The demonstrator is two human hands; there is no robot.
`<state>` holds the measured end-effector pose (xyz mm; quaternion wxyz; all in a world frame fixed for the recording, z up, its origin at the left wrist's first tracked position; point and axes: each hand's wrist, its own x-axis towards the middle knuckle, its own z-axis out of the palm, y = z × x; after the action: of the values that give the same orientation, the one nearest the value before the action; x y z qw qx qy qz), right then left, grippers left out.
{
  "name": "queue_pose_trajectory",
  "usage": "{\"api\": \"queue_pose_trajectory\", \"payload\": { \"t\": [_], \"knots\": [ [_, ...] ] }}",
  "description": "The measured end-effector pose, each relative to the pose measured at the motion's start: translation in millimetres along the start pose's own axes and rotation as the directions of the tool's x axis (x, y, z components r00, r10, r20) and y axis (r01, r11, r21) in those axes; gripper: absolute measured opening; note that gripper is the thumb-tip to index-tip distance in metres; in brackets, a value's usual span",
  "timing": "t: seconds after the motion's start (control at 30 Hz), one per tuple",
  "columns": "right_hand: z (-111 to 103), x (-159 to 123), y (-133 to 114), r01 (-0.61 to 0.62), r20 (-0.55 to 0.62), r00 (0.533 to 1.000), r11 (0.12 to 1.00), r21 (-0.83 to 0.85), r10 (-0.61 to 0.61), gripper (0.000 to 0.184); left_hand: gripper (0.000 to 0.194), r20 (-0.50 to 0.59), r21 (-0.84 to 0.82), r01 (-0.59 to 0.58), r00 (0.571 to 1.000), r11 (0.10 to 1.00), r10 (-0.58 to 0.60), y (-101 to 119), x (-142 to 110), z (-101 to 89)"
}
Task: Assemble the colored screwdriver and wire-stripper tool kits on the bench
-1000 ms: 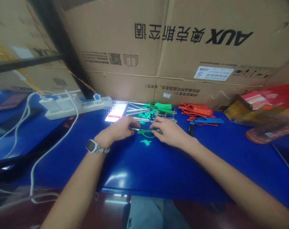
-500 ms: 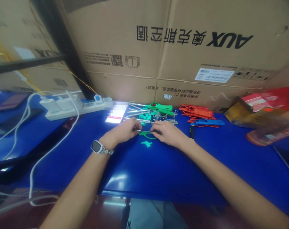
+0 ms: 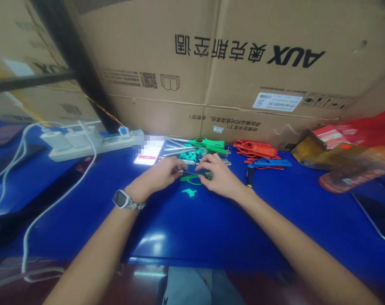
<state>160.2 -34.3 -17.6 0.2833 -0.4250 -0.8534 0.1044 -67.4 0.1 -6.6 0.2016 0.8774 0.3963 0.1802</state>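
My left hand (image 3: 168, 173) pinches the end of a thin metal rod (image 3: 189, 172) between thumb and fingertips. The rod runs right, just above a green lighter shell (image 3: 190, 179) with a loop-shaped trigger guard. My right hand (image 3: 218, 177) arches over the shell's right end, thumb and forefinger bent round it; its fingers partly hide that end. Closer to me, a small teal plastic piece (image 3: 189, 193) lies on the table. Just beyond both hands is a pile of metal tubes (image 3: 178, 149), teal pieces and a green lighter body (image 3: 211, 145).
Orange-red lighter shells (image 3: 256, 148) and a blue one (image 3: 270, 163) lie at right, near a screwdriver (image 3: 250, 176). A lit phone (image 3: 148, 152) and a power strip (image 3: 97, 146) with white cables sit left. A large cardboard box (image 3: 236, 76) stands behind the blue table (image 3: 192, 228).
The view has shifted slightly right. My right hand's thumb and forefinger have spread wider, and more of the shell's right end shows between them. My left hand keeps its pinch.
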Motion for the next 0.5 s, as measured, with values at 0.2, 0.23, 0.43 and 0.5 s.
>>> {"api": "queue_pose_trajectory", "payload": {
  "t": [0.2, 0.23, 0.43, 0.5],
  "knots": [
    [-3.0, -0.4, 1.3, -0.089, 0.122, 0.988, 0.996, -0.022, 0.091, 0.019, 0.019, -0.019, 0.001, -0.009, 1.0, 1.0, 0.009, 2.2, 0.6, 2.7],
    [-3.7, 0.0, 1.3, -0.089, 0.121, 0.988, 0.995, -0.035, 0.093, 0.018, 0.019, -0.022, 0.006, -0.012, 1.0, 1.0, 0.012, 2.4, 0.7, 3.1],
    [-8.7, 4.6, -1.6, -0.129, 0.151, 0.979, 0.99, -0.048, 0.135, 0.011, 0.021, -0.022, 0.049, 0.001, 1.0, 0.999, 0.0, 3.1, 1.6, 3.4],
    [-9.6, 4.4, -2.7, -0.129, 0.154, 0.978, 0.989, -0.065, 0.138, 0.009, 0.022, -0.014, 0.052, 0.012, 1.0, 0.999, -0.011, 3.0, 1.9, 3.3]
  ]
}}
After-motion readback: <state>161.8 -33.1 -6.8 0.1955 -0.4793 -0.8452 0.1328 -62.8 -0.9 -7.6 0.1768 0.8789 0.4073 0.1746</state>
